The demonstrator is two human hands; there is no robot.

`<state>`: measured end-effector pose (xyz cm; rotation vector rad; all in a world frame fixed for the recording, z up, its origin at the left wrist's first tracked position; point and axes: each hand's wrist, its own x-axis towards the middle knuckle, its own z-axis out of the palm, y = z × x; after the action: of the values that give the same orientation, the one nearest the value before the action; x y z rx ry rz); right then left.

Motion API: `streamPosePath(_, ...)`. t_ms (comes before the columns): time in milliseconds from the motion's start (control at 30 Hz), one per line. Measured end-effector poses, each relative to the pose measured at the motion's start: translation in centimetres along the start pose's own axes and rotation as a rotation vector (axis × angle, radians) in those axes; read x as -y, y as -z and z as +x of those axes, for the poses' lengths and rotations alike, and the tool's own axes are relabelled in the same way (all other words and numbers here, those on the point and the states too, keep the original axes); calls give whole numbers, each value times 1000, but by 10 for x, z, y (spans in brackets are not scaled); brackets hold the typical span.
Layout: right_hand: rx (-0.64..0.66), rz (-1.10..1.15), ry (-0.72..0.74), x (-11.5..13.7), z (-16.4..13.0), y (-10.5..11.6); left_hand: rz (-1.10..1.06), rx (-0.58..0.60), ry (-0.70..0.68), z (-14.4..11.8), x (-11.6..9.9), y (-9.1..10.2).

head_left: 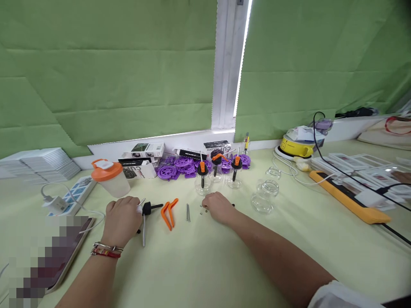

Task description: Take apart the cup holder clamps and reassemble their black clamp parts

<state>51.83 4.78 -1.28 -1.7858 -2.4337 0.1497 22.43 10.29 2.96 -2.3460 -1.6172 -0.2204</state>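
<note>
My left hand (123, 218) is closed at the pale end of a black stemmed part (147, 208). A metal rod (144, 231) points toward me beside it, and another metal tip shows by the fingers. To its right lie two orange crank-shaped handles (169, 214) and a pair of thin metal bolts (188, 212). My right hand (216, 206) rests on the tabletop with its fingers pinched together, close to several tiny metal nuts (201, 213); what the fingertips hold is hidden. Behind it stand glass jars (233, 183) with black stemmed tops and orange handles.
Clear glass jars (263, 203) stand right of my right hand. Purple wheel-shaped parts (183, 164) and boxes (138, 169) line the back. At left are an orange-lidded shaker (112, 182), a power strip (77, 192) and a phone (70, 252). An orange-black power strip (349, 199) lies right.
</note>
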Motion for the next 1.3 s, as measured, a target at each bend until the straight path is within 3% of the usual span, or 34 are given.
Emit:
streamPosePath(200,-52,207,-43,-27,-15,23,-11,-209,-67,-2,-7,-7)
streamPosePath(367,52,249,-23,-52,-31,35,-32,-313,-138,-4,-13,-11)
streamPosePath(533,148,251,-73,-50,-31,33,-39,-308,-169,-5,-19,-11)
streamPosePath(867,129,311,-138,-53,-32,30,-62,-256,-159,-4,-20,-11)
streamPosePath(967,-8,362,-136,-52,-31,35,-51,-272,-172,-5,-19,-11)
streamPosePath(1167,-508,466,-277,-46,-17,50,-72,-343,-185,-6,-20,-8)
streamPosePath(1233,-527,517,-262,-41,-4,47,-91,-355,-195,-6,-22,-9)
streamPosePath(1300,-460,588,-288,-36,13,39,-113,-369,-216,-7,-24,-10)
